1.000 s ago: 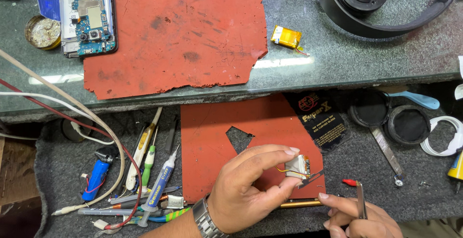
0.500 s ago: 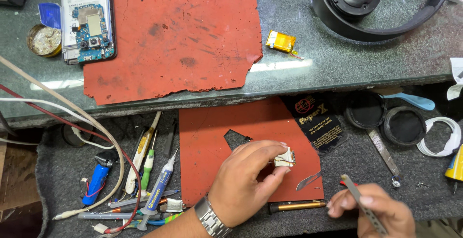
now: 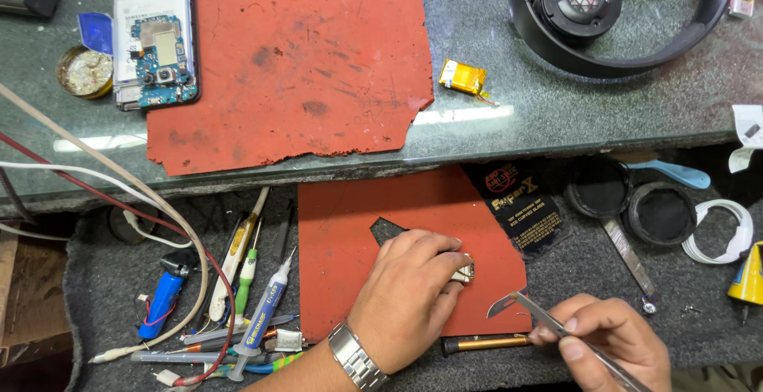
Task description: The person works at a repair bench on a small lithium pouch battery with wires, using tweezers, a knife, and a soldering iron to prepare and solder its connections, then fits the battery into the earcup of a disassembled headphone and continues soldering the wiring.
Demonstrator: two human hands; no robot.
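My left hand (image 3: 409, 293), with a metal watch on its wrist, presses down on a small metal-and-white component (image 3: 465, 271) on the lower red mat (image 3: 350, 233). The fingers curl over the part and hide most of it. My right hand (image 3: 608, 340) grips curved metal tweezers (image 3: 528, 306) at the mat's lower right corner. The tweezer tips point left and sit a little to the right of the component, apart from it. A brass-handled tool (image 3: 485, 343) lies below the mat between my two hands.
A glass shelf above carries a larger red mat (image 3: 294, 58), an opened phone (image 3: 155, 38), a small yellow battery (image 3: 462, 76) and a black headphone (image 3: 604, 18). Syringes, screwdrivers and cables (image 3: 230, 296) crowd the left; round black pads (image 3: 660, 213) and a metal spudger (image 3: 628, 258) lie right.
My left hand has lowered the component flat onto the mat and covered it. My right hand shifted left, bringing the tweezer tips nearer the part.
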